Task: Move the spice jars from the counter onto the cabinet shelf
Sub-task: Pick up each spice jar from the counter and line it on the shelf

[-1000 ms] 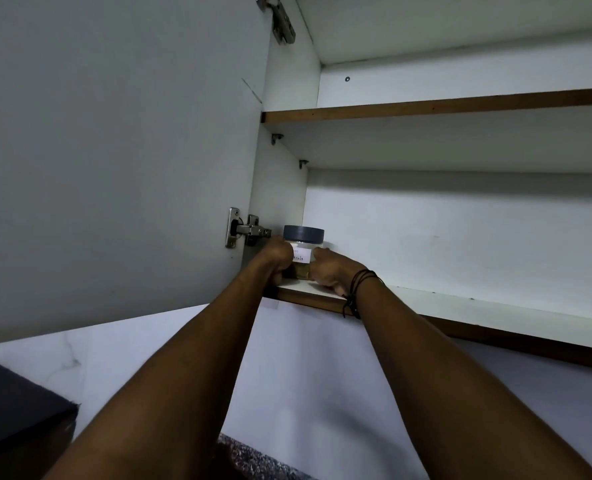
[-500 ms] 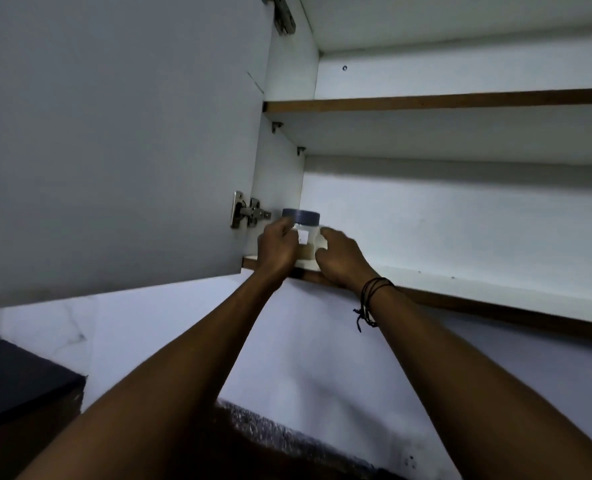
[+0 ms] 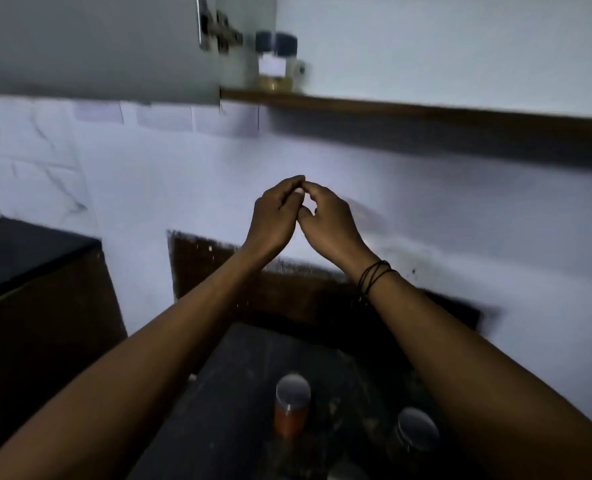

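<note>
A spice jar (image 3: 276, 65) with a dark blue lid and a white label stands blurred at the left end of the cabinet shelf (image 3: 391, 109). Below it my left hand (image 3: 275, 211) and my right hand (image 3: 327, 218) hang in mid-air side by side, fingertips touching each other, fingers loosely curled and holding nothing. On the dark counter (image 3: 239, 393) between my forearms stand a jar of orange-red spice (image 3: 291, 403) with a grey lid and a darker jar (image 3: 417, 433) with a grey lid to its right.
The open cabinet door (image 3: 90, 43) with its metal hinge (image 3: 218, 29) hangs at the upper left. A dark block (image 3: 27, 271) stands at the left against the white tiled wall (image 3: 149, 188). The picture is motion-blurred.
Both hands have let go of the blue-lidded jar, which stays on the shelf, and have dropped well below it. The view has tilted down, bringing the counter and two jars into sight.
</note>
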The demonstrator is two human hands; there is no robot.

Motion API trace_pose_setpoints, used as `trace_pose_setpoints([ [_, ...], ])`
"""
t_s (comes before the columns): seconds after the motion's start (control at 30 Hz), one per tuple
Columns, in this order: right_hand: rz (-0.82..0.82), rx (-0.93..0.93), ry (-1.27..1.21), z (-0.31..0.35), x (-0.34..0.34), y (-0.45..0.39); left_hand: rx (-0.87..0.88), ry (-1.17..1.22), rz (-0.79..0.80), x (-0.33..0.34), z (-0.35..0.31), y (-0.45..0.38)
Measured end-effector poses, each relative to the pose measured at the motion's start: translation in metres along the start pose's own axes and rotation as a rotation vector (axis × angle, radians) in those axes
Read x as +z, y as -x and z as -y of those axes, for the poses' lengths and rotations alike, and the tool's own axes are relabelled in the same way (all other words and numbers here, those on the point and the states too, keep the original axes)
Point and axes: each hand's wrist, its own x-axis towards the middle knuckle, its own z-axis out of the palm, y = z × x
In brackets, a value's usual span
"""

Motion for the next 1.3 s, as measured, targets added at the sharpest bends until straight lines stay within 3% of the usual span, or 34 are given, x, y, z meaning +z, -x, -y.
trace_pose_setpoints([
  [0.17,0.172,0.185,-0.01,-0.048,0.052,0.126,-0.162,-0.081,0.221,0.014,0.068,0.119],
  [0.37,0.37,0.531,-0.029,-0.089,0.106,0.294,-0.303,-0.185,0.491,0.035,0.146,0.281],
  [0.5,0.466,0.589,-0.009,-0.095,0.124,0.362,-0.307,-0.249,0.598,0.033,0.172,0.35],
  [0.67,0.572,0.543,0.026,-0.094,0.136,0.397,-0.371,-0.228,0.584,0.024,0.193,0.382],
  [0.8,0.602,0.527,0.023,-0.103,0.143,0.409,-0.666,0.004,0.486,0.029,0.202,0.387],
  [0.93,0.645,0.498,-0.01,-0.115,0.143,0.419,-0.841,0.207,0.408,0.033,0.205,0.388],
  [1.1,0.552,0.553,-0.075,-0.117,0.15,0.422,-0.986,0.342,0.331,0.034,0.208,0.391],
  [1.2,0.364,0.586,-0.123,-0.115,0.15,0.419,-1.13,0.421,0.227,0.034,0.206,0.388],
  [1.3,0.2,0.606,-0.206,-0.109,0.148,0.408,-1.169,0.473,0.119,0.031,0.201,0.373],
])
